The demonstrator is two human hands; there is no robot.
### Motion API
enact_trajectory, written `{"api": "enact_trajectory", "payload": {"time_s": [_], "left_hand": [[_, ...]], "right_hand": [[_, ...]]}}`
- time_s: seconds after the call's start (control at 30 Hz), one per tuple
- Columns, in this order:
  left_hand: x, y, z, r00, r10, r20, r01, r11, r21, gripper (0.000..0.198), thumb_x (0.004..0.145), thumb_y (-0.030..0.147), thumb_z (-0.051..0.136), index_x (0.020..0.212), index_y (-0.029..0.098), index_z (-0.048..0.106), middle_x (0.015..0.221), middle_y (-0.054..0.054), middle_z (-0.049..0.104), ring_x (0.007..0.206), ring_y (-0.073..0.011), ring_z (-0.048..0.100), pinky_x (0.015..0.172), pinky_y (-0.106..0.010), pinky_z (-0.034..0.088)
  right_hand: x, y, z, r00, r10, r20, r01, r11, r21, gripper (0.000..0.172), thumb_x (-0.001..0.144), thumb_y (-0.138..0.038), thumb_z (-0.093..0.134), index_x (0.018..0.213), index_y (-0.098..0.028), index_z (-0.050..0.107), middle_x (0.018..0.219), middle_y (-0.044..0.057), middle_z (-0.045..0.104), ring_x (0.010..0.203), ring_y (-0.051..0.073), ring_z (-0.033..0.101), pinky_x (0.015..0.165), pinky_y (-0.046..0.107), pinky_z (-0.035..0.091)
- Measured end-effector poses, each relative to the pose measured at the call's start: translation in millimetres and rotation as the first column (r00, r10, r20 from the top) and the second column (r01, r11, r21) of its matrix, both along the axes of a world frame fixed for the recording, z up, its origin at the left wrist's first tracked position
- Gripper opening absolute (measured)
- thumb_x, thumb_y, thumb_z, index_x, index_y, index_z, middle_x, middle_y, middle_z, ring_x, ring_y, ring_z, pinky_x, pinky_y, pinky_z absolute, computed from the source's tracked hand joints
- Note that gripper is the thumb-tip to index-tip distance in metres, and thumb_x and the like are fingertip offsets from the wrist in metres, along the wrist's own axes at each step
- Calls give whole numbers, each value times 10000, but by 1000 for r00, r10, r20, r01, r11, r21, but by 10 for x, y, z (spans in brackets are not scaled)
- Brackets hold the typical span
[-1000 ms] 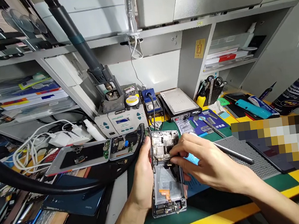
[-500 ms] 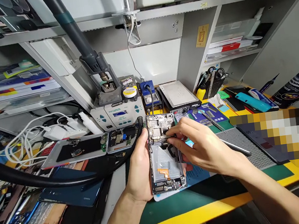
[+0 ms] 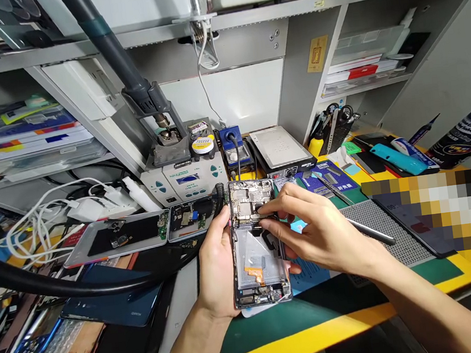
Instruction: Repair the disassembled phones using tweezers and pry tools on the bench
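Observation:
My left hand [image 3: 216, 267] grips a smartphone [image 3: 248, 281] with its back cover off, holding it tilted above the green mat. Its fingers wrap behind the phone and show at the right edge. The bare circuit board [image 3: 245, 201] is at the top, and below it lie the battery area and an orange flex cable [image 3: 253, 271]. My right hand [image 3: 322, 232] is over the phone's right side, thumb and index finger close together at the board's lower edge. What they pinch, if anything, is too small to make out. A dark strip [image 3: 271, 239] hangs just below these fingers.
Left lie dismantled phones [image 3: 124, 234] and a dark blue phone cover [image 3: 112, 294]. A thick black hose [image 3: 103, 287] crosses there. Behind stand a hot-air station [image 3: 187, 181] and soldering station [image 3: 231, 142]. Right are tweezers [image 3: 335, 189], a metal-handled tool [image 3: 373, 233] and a perforated plate [image 3: 408, 255].
The phone has shifted slightly left in my left hand. My right thumb and index finger have moved a little left and down along the board's lower edge.

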State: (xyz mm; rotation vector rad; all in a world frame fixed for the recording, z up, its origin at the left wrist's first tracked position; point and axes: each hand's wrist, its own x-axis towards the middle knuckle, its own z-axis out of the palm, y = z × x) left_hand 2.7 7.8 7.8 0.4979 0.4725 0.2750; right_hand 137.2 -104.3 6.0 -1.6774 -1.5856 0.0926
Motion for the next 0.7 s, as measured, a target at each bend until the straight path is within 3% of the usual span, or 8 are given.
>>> {"api": "enact_trajectory", "payload": {"time_s": [0.23, 0.47, 0.6, 0.7], "left_hand": [[6, -1, -14, 1000, -27, 10, 28, 997, -76, 496, 988, 436, 411, 1351, 156, 601, 1030, -137, 752, 851, -293, 728, 805, -445, 565], [-5, 27, -122, 975, -144, 168, 156, 986, -59, 518, 1011, 483, 337, 1241, 162, 673, 1039, -138, 754, 783, -287, 736, 720, -458, 590], [7, 38, -142, 987, -113, 115, 118, 992, -41, 570, 1010, 527, 346, 1139, 112, 715, 955, -144, 763, 746, -276, 732, 728, -435, 594], [-1, 77, -136, 996, -79, 36, 80, 996, -39, 634, 980, 583, 388, 1147, 64, 711, 1045, -195, 750, 805, -306, 733, 764, -423, 587]], "right_hand": [[7, -2, -12, 999, 10, -34, -10, 1000, -17, 134, 1004, -186, 563, 1100, -182, 656, 920, 30, 544, 772, 141, 546, 678, 279, 438], [-19, 52, -14, 996, -53, -78, 51, 998, -24, 135, 997, -233, 579, 1069, -193, 686, 875, 29, 582, 767, 155, 580, 676, 286, 467], [50, 24, -7, 979, -126, -159, 117, 991, -64, 190, 999, -310, 575, 1111, -228, 704, 954, 39, 675, 865, 185, 656, 746, 307, 518], [309, -134, -5, 931, -248, -269, 239, 969, -64, 275, 965, -408, 616, 1149, -227, 710, 1049, 56, 736, 919, 216, 685, 778, 326, 538]]}}
